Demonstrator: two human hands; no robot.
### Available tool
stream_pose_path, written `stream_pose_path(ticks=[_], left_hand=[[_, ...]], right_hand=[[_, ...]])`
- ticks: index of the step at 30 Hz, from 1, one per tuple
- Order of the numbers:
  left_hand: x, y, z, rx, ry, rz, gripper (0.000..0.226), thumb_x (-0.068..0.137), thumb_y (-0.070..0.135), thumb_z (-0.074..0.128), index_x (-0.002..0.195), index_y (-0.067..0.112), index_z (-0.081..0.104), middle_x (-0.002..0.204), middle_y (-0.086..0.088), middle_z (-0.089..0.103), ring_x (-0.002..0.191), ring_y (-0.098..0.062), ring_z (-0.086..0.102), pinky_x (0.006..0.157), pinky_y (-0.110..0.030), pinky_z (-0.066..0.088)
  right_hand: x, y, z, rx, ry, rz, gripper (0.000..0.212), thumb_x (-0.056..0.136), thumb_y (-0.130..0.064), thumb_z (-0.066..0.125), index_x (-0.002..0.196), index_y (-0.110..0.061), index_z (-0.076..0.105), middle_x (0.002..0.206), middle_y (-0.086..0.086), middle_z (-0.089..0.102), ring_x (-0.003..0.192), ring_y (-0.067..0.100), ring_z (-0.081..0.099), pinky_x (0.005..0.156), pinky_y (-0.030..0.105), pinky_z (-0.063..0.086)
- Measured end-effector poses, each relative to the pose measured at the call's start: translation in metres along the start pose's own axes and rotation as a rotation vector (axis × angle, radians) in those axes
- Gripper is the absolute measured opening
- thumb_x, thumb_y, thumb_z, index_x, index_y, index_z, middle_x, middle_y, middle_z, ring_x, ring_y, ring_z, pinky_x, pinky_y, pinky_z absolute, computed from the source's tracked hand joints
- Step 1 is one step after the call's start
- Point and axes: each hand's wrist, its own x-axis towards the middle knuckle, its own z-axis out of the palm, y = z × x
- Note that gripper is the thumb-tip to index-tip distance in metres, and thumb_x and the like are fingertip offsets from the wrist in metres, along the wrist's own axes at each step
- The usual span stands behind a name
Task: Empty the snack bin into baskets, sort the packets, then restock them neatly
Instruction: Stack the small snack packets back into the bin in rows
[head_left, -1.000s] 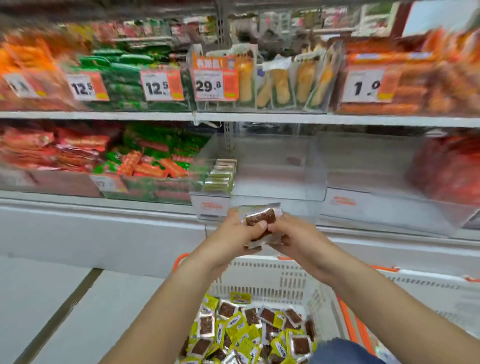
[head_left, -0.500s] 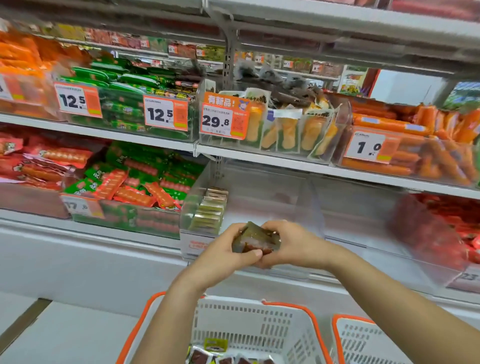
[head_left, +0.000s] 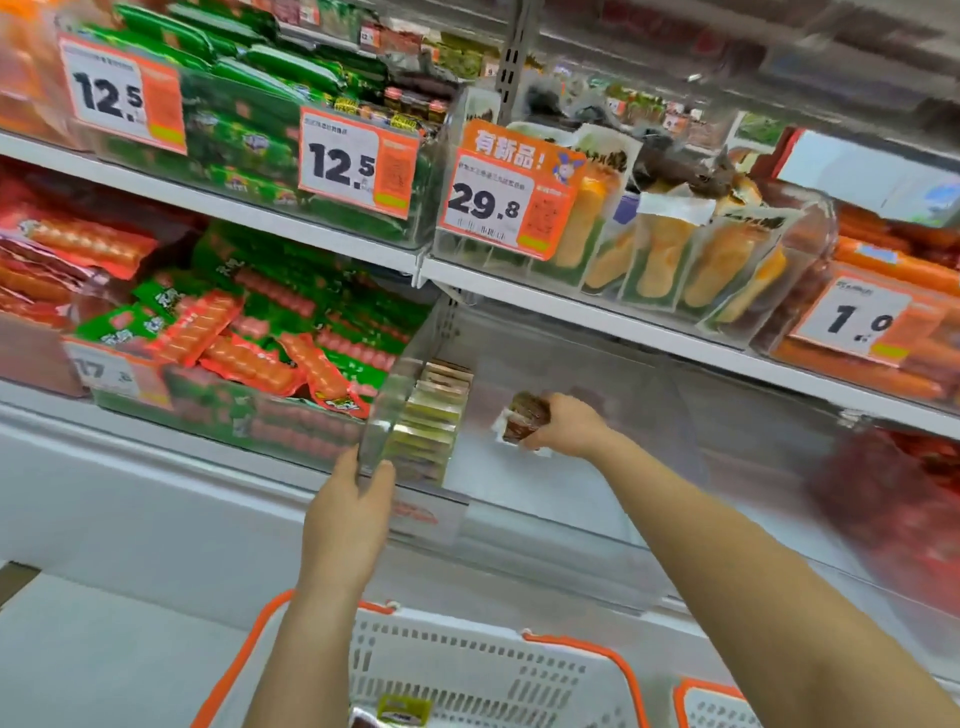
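My right hand (head_left: 563, 422) reaches into the clear snack bin (head_left: 613, 410) on the lower shelf and grips a small stack of brown snack packets (head_left: 525, 422) just above the bin floor. A neat row of green-edged packets (head_left: 431, 415) stands against the bin's left wall. My left hand (head_left: 349, 512) holds the bin's front left corner, thumb and fingers on either side of the clear wall. Below, a white basket with orange handles (head_left: 467, 670) holds a few packets at its bottom edge.
A second white basket (head_left: 711, 709) shows at the lower right. Neighbouring clear bins hold green and red sausage packs (head_left: 249, 343) on the left and red packs (head_left: 904, 499) on the right. The shelf above (head_left: 571, 306) carries price tags and yellow packs.
The hands have parted: my right hand carried the brown packets forward into the bin, and my left hand let go of them and moved to the bin's front left corner. The view tilted upward.
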Motion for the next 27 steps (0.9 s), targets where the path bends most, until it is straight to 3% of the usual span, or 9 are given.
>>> stream_pose_path(ticks=[4, 7, 12, 17, 20, 25, 27], left_hand=[[0.003, 0.003, 0.005, -0.008, 0.021, -0.011, 0.028, 0.098, 0.027, 0.045, 0.12, 0.014, 0.056, 0.09, -0.007, 0.057, 0.087, -0.028, 0.05, 0.07, -0.035, 0.034], [0.005, 0.004, 0.008, 0.01, 0.031, -0.023, 0.029, 0.098, 0.027, 0.044, 0.123, 0.017, 0.054, 0.091, -0.006, 0.055, 0.087, -0.027, 0.048, 0.071, -0.034, 0.032], [0.007, 0.005, 0.009, 0.019, 0.053, -0.044, 0.03, 0.097, 0.026, 0.044, 0.124, 0.019, 0.054, 0.089, -0.005, 0.054, 0.088, -0.026, 0.047, 0.072, -0.033, 0.032], [0.006, 0.005, 0.011, 0.001, 0.05, -0.046, 0.029, 0.097, 0.026, 0.043, 0.123, 0.018, 0.053, 0.084, -0.001, 0.053, 0.089, -0.027, 0.049, 0.072, -0.034, 0.033], [0.005, 0.006, 0.011, -0.011, 0.05, -0.043, 0.03, 0.097, 0.025, 0.043, 0.126, 0.021, 0.052, 0.088, -0.003, 0.055, 0.09, -0.027, 0.049, 0.073, -0.033, 0.033], [0.004, 0.007, 0.01, -0.033, 0.035, -0.03, 0.03, 0.098, 0.025, 0.042, 0.126, 0.021, 0.052, 0.088, 0.001, 0.054, 0.091, -0.024, 0.049, 0.074, -0.032, 0.033], [0.003, 0.008, 0.009, -0.045, 0.033, -0.031, 0.031, 0.099, 0.025, 0.042, 0.128, 0.023, 0.051, 0.091, 0.0, 0.055, 0.093, -0.023, 0.049, 0.075, -0.032, 0.033]], right_hand=[[0.042, -0.009, 0.013, 0.029, -0.046, 0.008, 0.063, 0.075, -0.029, 0.076, 0.128, -0.012, 0.047, 0.121, 0.008, 0.058, 0.107, 0.027, 0.057, 0.087, 0.036, 0.051], [0.066, -0.021, 0.021, 0.036, -0.071, 0.006, 0.059, 0.074, -0.025, 0.076, 0.125, -0.012, 0.049, 0.115, 0.009, 0.059, 0.102, 0.027, 0.058, 0.088, 0.037, 0.052], [0.086, -0.025, 0.029, 0.035, -0.056, 0.071, 0.048, 0.072, -0.018, 0.075, 0.115, -0.008, 0.055, 0.104, 0.009, 0.061, 0.09, 0.025, 0.058, 0.068, 0.027, 0.046], [0.085, -0.018, 0.037, 0.175, -0.089, 0.052, 0.048, 0.071, -0.037, 0.079, 0.106, -0.013, 0.056, 0.097, 0.005, 0.066, 0.088, 0.022, 0.063, 0.073, 0.031, 0.051], [0.086, -0.018, 0.041, 0.124, -0.005, 0.053, 0.046, 0.074, -0.041, 0.075, 0.104, -0.015, 0.054, 0.098, 0.004, 0.064, 0.087, 0.022, 0.061, 0.064, 0.027, 0.045], [0.09, -0.023, 0.043, 0.248, 0.184, 0.265, 0.091, 0.066, -0.042, 0.084, 0.134, -0.004, 0.036, 0.13, 0.016, 0.05, 0.116, 0.031, 0.054, 0.085, 0.035, 0.049], [0.088, -0.027, 0.047, 0.311, 0.214, 0.306, 0.099, 0.067, -0.039, 0.084, 0.138, -0.001, 0.027, 0.135, 0.017, 0.046, 0.121, 0.032, 0.051, 0.089, 0.035, 0.047]])
